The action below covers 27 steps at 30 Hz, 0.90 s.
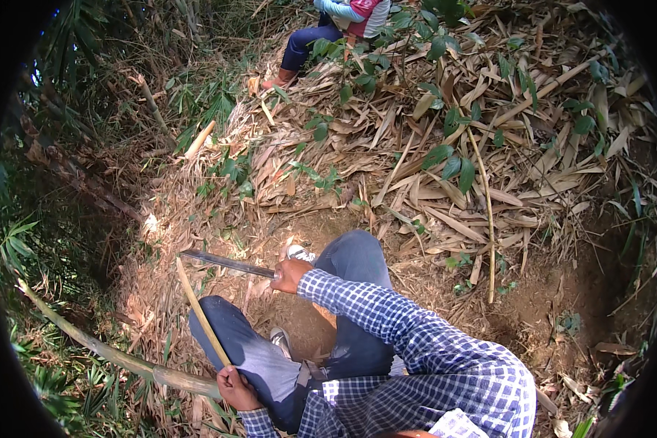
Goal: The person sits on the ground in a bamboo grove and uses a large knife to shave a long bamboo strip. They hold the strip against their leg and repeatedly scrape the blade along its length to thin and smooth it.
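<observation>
My right hand (290,277) is closed round the handle of a machete, in front of my bent knees. The dark, straight machete blade (226,262) points left, its tip close to the upper end of a pale bamboo strip (201,310). Low on the left, my left hand (236,387) grips the lower end of that strip. The strip slants up and to the left past my left knee. The machete handle is mostly hidden by my fingers.
A long bamboo pole (117,355) lies at the lower left, passing behind my left hand. Dry bamboo leaves (445,204) cover the slope ahead. A thin stick (488,219) lies to the right. Another person (328,36) sits at the top. Bamboo stems (80,175) stand left.
</observation>
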Tool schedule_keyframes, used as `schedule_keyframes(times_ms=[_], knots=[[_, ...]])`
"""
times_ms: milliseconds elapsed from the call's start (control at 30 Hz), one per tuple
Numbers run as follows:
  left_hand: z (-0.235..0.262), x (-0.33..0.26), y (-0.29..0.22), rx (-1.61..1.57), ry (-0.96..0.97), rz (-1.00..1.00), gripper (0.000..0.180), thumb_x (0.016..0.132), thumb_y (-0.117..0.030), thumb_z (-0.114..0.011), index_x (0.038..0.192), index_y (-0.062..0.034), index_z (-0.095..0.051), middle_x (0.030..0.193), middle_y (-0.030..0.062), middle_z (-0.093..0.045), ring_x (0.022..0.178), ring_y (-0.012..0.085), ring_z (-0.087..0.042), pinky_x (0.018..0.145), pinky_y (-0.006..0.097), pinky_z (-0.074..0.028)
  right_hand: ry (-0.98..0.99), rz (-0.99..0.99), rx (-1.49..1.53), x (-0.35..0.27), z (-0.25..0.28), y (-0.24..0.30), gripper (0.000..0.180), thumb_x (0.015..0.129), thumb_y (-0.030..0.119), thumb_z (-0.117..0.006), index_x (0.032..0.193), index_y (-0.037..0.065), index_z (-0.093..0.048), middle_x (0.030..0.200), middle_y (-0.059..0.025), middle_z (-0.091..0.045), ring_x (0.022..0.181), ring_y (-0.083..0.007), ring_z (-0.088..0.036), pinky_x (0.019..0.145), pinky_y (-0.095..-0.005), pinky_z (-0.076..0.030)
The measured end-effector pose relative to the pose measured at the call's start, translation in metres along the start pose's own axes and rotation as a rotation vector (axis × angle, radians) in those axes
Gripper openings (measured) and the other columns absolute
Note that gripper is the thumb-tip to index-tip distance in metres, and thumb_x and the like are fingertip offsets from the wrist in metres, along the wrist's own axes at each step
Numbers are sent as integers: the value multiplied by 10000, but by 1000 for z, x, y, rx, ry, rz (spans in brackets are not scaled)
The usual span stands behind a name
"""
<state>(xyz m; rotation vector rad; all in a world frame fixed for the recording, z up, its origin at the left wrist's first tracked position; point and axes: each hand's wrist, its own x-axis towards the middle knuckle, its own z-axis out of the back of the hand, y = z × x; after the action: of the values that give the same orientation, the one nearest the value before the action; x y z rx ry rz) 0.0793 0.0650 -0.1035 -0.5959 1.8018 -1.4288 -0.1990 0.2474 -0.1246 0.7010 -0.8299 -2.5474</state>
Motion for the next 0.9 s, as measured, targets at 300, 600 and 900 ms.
schedule_keyframes(times_ms=[300, 600, 900], knots=[[12, 9, 21, -18, -20, -65, 120, 972, -159, -597, 915, -91, -517, 586, -18, -448, 408, 47, -339, 344, 219, -239, 52, -37, 12, -4, 8, 11, 455, 748, 399, -701, 1005, 24, -723, 967, -213, -705, 905, -340, -685, 856, -430, -529], [8, 2, 2, 51, 4, 52, 152, 975, -200, -600, 903, -106, -505, 578, -16, -448, 378, 44, -318, 325, 222, -220, 66, -57, 1, -6, 12, 12, 459, 756, 418, -693, 1011, 38, -727, 955, -199, -710, 903, -345, -685, 864, -434, -529], [0, -3, -7, 51, -16, 53, 220, 978, -224, -611, 846, -114, -473, 546, -28, -424, 374, 34, -286, 331, 224, -191, 56, -44, 12, -7, 13, 12, 447, 749, 401, -705, 987, 23, -726, 947, -211, -707, 888, -349, -686, 848, -440, -528]])
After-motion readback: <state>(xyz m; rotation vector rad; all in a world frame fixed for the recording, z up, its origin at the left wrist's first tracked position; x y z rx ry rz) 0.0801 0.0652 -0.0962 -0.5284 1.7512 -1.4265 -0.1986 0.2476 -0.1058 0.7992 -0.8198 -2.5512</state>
